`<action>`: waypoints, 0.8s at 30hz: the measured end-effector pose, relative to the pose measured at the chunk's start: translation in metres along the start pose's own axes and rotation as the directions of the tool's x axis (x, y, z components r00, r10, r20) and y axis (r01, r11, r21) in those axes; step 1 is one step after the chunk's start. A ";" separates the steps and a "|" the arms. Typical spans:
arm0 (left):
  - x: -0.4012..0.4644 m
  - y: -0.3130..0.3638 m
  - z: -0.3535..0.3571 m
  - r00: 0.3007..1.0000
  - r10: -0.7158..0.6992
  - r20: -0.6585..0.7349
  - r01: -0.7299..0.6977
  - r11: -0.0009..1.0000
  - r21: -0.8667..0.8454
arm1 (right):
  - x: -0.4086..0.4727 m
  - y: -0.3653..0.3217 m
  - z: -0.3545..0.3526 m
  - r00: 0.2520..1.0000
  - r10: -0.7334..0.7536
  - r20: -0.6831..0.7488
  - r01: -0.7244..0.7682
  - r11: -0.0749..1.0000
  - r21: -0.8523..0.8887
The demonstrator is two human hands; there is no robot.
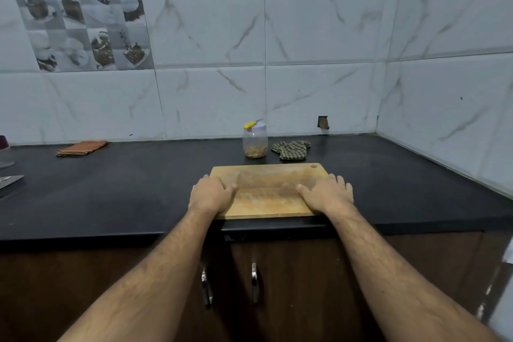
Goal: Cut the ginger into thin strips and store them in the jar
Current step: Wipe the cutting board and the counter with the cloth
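Left hand point(212, 194) and right hand point(327, 194) lie flat, fingers relaxed, on the wooden cutting board point(268, 189). Neither grips anything.

head view — your one camera, worn high | faces forward and down over the black counter point(111, 197) toward the tiled wall point(319, 36) | near — your forearms reach out from the bottom edge | wide-angle, lines bend

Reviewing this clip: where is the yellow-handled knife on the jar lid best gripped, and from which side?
Grip the knife by its yellow handle, coming from the left and above. It lies flat across the lid of the jar, handle overhanging left, blade pointing right toward the wall. Lifting straight up should keep the jar from tipping.
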State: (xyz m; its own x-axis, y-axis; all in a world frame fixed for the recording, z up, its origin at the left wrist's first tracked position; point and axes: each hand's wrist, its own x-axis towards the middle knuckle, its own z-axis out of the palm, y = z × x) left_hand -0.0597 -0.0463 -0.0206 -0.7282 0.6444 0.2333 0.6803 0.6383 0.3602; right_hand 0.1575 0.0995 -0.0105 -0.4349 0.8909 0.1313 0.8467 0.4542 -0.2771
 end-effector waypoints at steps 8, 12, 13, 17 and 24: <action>0.043 0.034 -0.020 0.986 -0.020 -0.166 -0.073 0.843 -0.533 | 0.049 -0.071 -0.029 0.980 -0.194 0.033 0.137 0.796 0.590; 0.097 0.044 -0.011 0.995 -0.067 -0.072 0.006 0.771 -0.637 | 0.103 -0.096 -0.016 0.984 -0.177 0.018 0.121 0.739 0.663; 0.111 0.046 -0.007 0.996 -0.068 -0.051 0.021 0.772 -0.636 | 0.118 -0.101 -0.013 0.984 -0.174 0.023 0.114 0.734 0.670; 0.162 0.054 0.008 0.996 -0.088 0.013 0.077 0.784 -0.615 | 0.176 -0.112 0.005 0.984 -0.170 0.051 0.090 0.724 0.684; 0.202 0.069 0.028 0.999 -0.028 0.044 0.049 0.810 -0.584 | 0.241 -0.119 0.030 0.959 -0.235 0.158 0.035 0.650 0.759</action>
State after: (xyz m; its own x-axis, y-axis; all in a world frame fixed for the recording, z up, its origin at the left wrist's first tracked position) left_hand -0.1580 0.1393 0.0263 -0.7428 0.6439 0.1832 0.4671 0.3025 0.8308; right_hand -0.0571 0.2603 0.0255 -0.6647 0.7460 0.0410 0.3024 0.3188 -0.8983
